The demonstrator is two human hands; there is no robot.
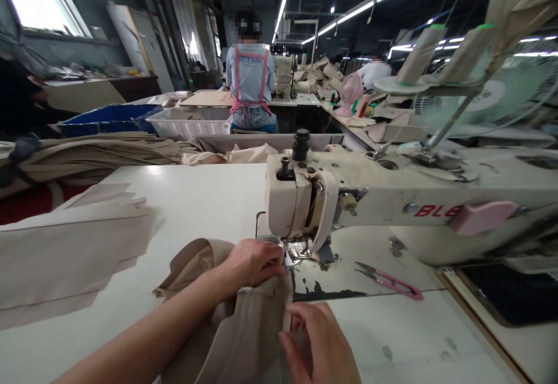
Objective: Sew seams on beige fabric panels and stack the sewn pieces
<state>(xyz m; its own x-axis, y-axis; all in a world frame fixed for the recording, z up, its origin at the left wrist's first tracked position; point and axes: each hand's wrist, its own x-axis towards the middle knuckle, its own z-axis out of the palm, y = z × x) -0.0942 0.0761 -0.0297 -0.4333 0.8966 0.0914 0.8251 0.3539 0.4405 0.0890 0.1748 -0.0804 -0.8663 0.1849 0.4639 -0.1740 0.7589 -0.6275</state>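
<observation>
Beige fabric (257, 320) lies bunched on the white table and runs up to the needle area of a sewing machine (300, 204). My left hand (250, 262) rests on the fabric close to the presser foot (300, 251), its fingers curled down and pressing the cloth. Nearer to me, my right hand (320, 337) pinches the fabric's right edge between thumb and fingers. Part of the cloth is hidden under my left hand and forearm. Pink-handled thread snips (392, 282) lie on the machine bed to the right of my hands.
Stacked cut fabric pieces (74, 250) lie at the left of the table (196, 192). A dark phone-like slab (510, 294) sits at the right. Thread cones (421, 58) stand above the machine. Beyond are a white crate (192, 125), a blue bin (108, 119) and a seated person (250, 76).
</observation>
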